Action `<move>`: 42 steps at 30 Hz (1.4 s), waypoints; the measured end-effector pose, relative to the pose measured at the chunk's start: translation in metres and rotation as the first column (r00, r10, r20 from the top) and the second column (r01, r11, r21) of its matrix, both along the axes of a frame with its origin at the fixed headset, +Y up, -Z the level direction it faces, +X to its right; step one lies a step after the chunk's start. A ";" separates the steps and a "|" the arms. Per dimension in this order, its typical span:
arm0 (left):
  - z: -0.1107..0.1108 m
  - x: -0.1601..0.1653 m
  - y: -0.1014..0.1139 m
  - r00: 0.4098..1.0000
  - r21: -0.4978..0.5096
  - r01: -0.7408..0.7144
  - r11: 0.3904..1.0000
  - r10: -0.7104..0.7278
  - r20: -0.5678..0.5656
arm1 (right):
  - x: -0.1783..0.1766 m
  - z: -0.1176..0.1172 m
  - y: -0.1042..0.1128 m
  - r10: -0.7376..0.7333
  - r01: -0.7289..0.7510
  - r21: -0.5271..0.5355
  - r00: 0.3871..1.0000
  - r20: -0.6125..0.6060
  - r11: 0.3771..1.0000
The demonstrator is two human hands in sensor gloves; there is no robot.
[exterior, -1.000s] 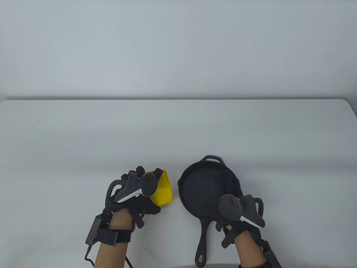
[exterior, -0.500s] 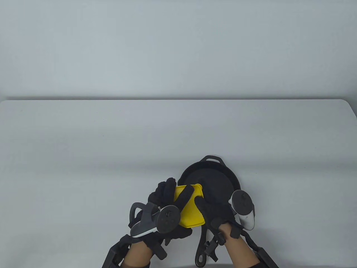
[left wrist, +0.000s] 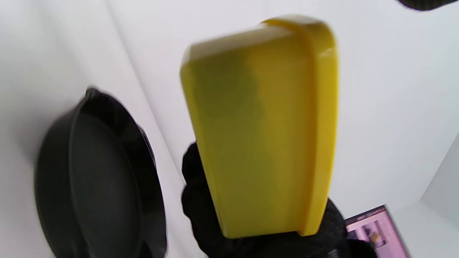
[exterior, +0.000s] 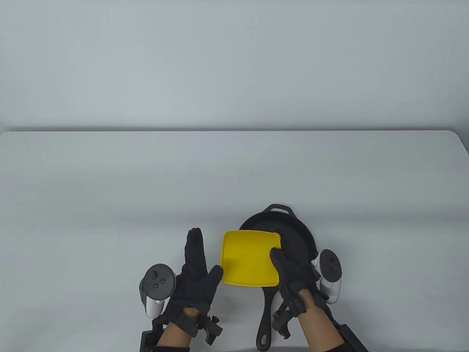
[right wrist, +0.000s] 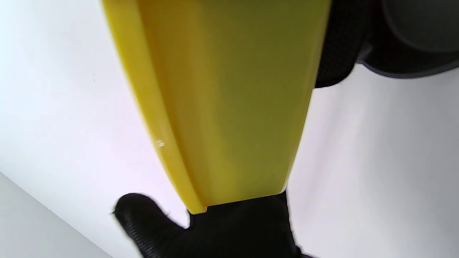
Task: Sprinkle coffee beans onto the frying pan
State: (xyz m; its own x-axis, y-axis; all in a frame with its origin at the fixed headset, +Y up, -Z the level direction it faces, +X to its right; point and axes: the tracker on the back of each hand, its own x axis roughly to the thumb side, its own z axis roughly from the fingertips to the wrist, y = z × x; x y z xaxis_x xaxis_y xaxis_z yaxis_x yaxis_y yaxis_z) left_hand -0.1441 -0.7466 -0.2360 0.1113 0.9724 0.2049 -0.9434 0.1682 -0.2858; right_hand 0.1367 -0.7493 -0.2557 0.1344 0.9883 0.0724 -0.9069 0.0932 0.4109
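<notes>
A yellow plastic container (exterior: 251, 258) is held above the left part of the black frying pan (exterior: 295, 231), with a flat yellow face turned up. No coffee beans show. My right hand (exterior: 283, 261) grips its right edge, thumb on top and fingers hidden beneath. My left hand (exterior: 196, 256) is open and flat just left of the container, thumb near its lower left corner. The left wrist view shows the container (left wrist: 261, 125) beside the pan (left wrist: 96, 179). The right wrist view shows the container (right wrist: 222, 100) from close up.
The pan's long handle (exterior: 265, 315) points toward the table's front edge, between my wrists. A small loop handle (exterior: 280, 209) sits on the pan's far side. The white table (exterior: 234, 172) stretches away behind the pan.
The container passed from my left hand to my right. My left hand let go and opened, drawing back to the left. The container moved right, over the pan's left part.
</notes>
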 end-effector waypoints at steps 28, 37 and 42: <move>0.005 0.029 -0.043 0.836 -0.396 -0.472 0.788 0.543 0.084 | -0.016 0.004 0.001 0.096 -0.079 0.130 0.986 -0.133 0.988; 0.006 0.028 -0.036 0.817 -0.481 -0.447 0.754 0.563 0.124 | -0.015 0.002 0.004 0.033 0.003 0.171 0.978 -0.205 0.985; 0.001 0.024 -0.033 0.809 -0.530 -0.416 0.738 0.567 0.153 | -0.015 0.000 0.005 -0.029 0.054 0.121 0.979 -0.201 0.991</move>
